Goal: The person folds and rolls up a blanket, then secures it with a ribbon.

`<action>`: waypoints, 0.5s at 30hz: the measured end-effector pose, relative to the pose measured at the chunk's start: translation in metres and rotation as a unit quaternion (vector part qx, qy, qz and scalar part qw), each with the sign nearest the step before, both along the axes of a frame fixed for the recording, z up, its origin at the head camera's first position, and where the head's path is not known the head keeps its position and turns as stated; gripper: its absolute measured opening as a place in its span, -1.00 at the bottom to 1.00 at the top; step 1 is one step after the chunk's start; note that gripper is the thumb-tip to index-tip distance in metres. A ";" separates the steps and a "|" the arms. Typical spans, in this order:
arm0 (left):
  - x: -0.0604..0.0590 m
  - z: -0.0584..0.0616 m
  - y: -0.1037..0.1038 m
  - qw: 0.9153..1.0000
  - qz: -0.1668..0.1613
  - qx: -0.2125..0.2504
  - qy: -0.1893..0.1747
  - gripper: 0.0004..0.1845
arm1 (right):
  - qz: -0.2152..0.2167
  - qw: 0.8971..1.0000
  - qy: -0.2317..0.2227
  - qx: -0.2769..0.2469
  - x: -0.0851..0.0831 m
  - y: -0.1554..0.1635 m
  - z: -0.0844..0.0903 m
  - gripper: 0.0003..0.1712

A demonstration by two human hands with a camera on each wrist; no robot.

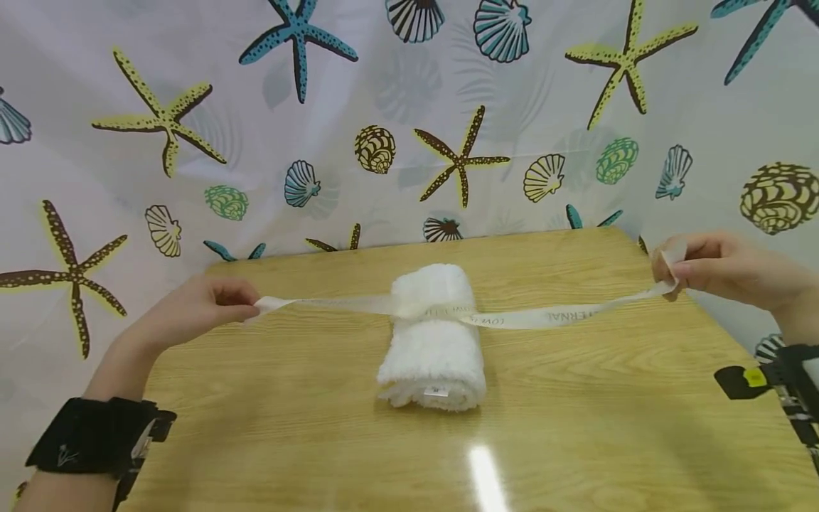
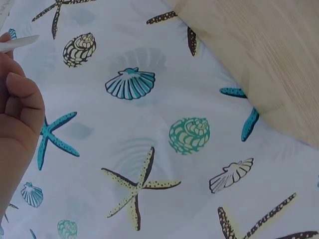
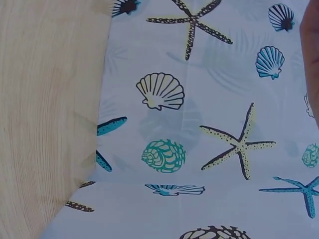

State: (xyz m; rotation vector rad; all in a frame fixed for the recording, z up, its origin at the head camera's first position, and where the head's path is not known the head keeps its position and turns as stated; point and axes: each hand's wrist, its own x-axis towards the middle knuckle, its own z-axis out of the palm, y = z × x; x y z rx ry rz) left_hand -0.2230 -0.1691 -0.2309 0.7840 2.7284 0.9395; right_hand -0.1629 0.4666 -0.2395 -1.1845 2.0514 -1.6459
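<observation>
Ribbon (image 1: 544,316) stretched taut across rolled white towel (image 1: 434,341), mid-counter (image 1: 576,427) — no container anywhere. Left hand (image 1: 198,309) pinching one ribbon end, right hand (image 1: 716,267) pinching the other, well apart on either side. Printed letters along the ribbon, upside down, only "ERNAL" legible. Small tag (image 1: 436,390) at the towel's near end — unreadable. Seashell-and-starfish curtain (image 1: 409,142) behind.

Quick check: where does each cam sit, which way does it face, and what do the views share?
Head: above, facing forward and down at the wooden table, the rolled white towel and the cream printed ribbon; both hands show.
Left wrist: by the left hand, whose fingers show, facing the curtain.
Right wrist: facing table edge and curtain; a sliver of skin only.
Shared: the seashell-and-starfish curtain and table.
</observation>
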 end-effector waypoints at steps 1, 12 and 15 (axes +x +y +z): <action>0.001 0.004 -0.004 1.000 0.009 -0.006 0.001 -0.84 | -0.015 1.000 0.002 -0.006 0.002 0.004 0.001 -0.55; -0.019 -0.010 -0.032 0.994 0.066 -0.083 0.023 -0.77 | -0.432 0.889 0.009 0.150 0.003 0.021 -0.006 -0.79; -0.024 -0.016 -0.032 0.991 0.072 -0.106 0.032 -0.79 | -0.475 0.848 0.028 0.233 0.001 0.020 -0.009 -0.70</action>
